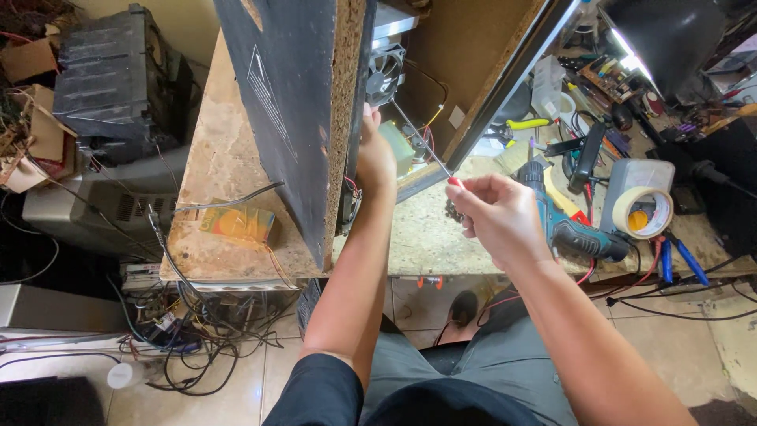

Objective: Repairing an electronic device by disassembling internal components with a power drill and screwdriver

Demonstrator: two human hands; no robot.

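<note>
At frame centre, the right hand [497, 217] pinches a thin steel screwdriver with a red handle [430, 154] in its fingers, its tip inside the open chipboard speaker cabinet [315, 102]. The left hand [374, 154] grips the cabinet's rough edge. The speckled stone counter [426, 237] is cluttered at right: teal cordless drill [568, 229], tape roll [643, 211].

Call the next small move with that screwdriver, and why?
Probably seat the tip and start turning. The right hand holds the red-handled screwdriver with its shaft angled into the open wooden cabinet, the tip near the metal part below the fan. The left hand grips the cabinet's edge, bracing it.
</note>
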